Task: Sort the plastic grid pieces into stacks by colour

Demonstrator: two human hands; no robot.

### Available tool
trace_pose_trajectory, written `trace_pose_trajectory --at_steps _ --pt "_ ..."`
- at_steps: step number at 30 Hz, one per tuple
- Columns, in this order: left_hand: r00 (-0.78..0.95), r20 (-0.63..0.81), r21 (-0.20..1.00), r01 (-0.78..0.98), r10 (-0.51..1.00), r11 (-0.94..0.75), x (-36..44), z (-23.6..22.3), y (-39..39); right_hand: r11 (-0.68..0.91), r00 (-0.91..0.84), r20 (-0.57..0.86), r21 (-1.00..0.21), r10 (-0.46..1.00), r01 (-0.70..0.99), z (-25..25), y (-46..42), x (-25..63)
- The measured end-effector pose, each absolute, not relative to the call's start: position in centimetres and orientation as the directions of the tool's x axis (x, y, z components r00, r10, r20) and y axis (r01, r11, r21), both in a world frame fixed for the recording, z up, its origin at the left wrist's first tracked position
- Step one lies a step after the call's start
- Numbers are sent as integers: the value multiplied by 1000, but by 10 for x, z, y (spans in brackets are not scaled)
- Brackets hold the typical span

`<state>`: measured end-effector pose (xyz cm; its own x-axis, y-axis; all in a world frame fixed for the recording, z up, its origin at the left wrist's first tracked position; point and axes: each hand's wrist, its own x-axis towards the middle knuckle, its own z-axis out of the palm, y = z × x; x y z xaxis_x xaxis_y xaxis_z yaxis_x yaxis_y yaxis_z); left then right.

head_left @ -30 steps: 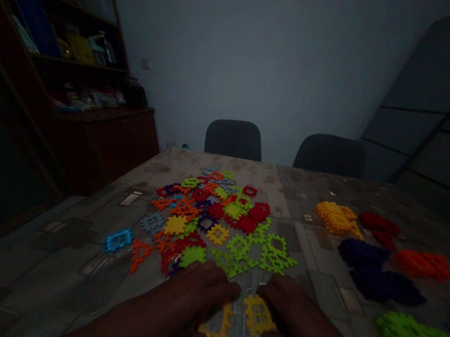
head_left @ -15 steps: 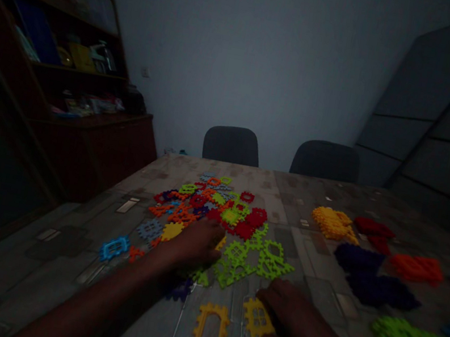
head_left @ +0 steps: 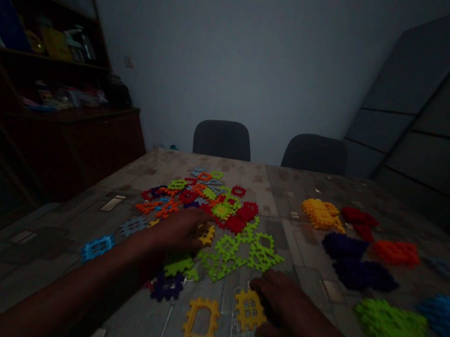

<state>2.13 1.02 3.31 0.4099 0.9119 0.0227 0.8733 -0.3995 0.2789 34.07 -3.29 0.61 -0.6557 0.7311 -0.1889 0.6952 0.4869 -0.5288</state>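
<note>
A loose heap of coloured plastic interlocking tiles (head_left: pixel 206 203) covers the middle of the patterned table (head_left: pixel 293 249). My left hand (head_left: pixel 180 229) reaches into the near side of that heap, fingers curled over a small yellow tile (head_left: pixel 207 234). My right hand (head_left: pixel 285 308) lies near the front edge, fingers bent over a yellow window tile (head_left: pixel 248 309). A yellow frame tile (head_left: pixel 201 321) lies free to the left of it, and a purple tile (head_left: pixel 167 286) sits just beyond that.
Sorted piles line the right side: yellow (head_left: pixel 321 213), red (head_left: pixel 357 218), orange (head_left: pixel 396 252), purple (head_left: pixel 358 265), green (head_left: pixel 399 336) and blue (head_left: pixel 448 318). A lone blue tile (head_left: pixel 97 246) lies left. Two dark chairs (head_left: pixel 223 138) stand behind the table, a dark shelf unit (head_left: pixel 43 92) at left.
My left hand left the yellow frame tile near the front edge and reached forward into the mixed heap, closing over a small yellow tile. My right hand stayed on the yellow window tile.
</note>
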Motion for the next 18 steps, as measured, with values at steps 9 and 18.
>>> trace_pose_trajectory --at_steps 9,18 --pt "501 141 350 781 854 -516 96 32 -56 479 -591 -116 -473 798 740 14 -19 356" --pt "503 -14 436 781 864 -448 117 22 -61 473 -599 -90 -525 796 708 24 -21 350"
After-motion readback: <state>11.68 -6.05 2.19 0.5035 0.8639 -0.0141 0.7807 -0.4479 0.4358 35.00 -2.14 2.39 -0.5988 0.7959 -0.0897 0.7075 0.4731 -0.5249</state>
